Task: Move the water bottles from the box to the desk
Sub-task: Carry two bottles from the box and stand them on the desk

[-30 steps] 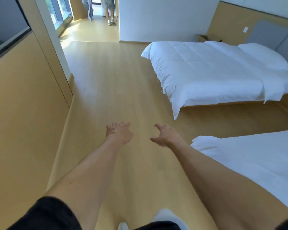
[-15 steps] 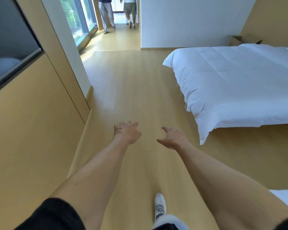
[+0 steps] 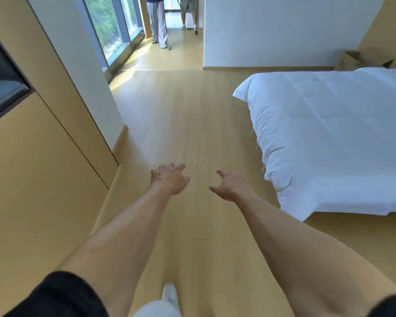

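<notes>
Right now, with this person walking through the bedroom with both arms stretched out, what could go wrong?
1. Both hands, left and right, are empty and no bottle or desk is in view, so the carrying has yet to start.
2. The bed corner juts in on the right; a shin might catch it.
3. Two people stand in the passage ahead; if the route goes that way, a collision is possible.
</notes>
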A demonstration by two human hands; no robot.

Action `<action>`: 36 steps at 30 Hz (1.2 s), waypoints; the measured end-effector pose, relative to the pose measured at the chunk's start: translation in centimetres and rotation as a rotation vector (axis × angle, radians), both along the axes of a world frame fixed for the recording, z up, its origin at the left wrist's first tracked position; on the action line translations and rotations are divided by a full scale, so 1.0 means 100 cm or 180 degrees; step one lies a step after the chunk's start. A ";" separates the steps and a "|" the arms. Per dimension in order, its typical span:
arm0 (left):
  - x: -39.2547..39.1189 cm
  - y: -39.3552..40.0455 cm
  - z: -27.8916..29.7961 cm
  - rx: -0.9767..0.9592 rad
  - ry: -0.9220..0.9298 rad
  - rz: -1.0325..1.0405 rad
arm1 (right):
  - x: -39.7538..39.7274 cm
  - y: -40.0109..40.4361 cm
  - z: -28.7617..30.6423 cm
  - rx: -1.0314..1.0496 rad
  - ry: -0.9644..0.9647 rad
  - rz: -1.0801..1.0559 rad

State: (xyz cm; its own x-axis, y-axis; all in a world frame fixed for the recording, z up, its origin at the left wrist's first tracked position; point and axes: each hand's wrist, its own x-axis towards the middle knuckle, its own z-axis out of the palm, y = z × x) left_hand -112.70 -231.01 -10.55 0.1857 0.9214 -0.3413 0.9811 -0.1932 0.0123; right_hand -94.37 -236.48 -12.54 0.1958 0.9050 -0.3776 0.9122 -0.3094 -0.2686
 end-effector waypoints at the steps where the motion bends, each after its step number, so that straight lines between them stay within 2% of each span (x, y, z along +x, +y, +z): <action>1: 0.007 0.016 -0.002 0.0005 -0.0022 -0.0011 | 0.006 0.015 -0.001 0.0007 -0.0021 -0.0011; 10: 0.056 0.188 -0.024 -0.0060 -0.0203 -0.0195 | 0.055 0.165 -0.002 -0.0025 -0.0257 -0.0226; 18: 0.087 0.372 -0.006 -0.0093 -0.0429 -0.0400 | 0.090 0.327 0.021 -0.0043 -0.0274 -0.0545; 29: 0.133 0.548 -0.014 -0.0147 -0.0384 -0.0423 | 0.126 0.517 0.020 0.0063 -0.0143 -0.0474; 36: 0.187 0.678 -0.012 -0.0061 -0.0419 -0.0284 | 0.183 0.662 0.002 0.0016 -0.0099 -0.0380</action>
State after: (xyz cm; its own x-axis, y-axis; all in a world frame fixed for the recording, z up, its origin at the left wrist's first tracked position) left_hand -93.95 -163.25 -11.71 0.3108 0.8928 -0.3261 0.9497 -0.2779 0.1443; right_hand -76.07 -170.31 -12.31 0.3139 0.8764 -0.3652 0.8768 -0.4151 -0.2427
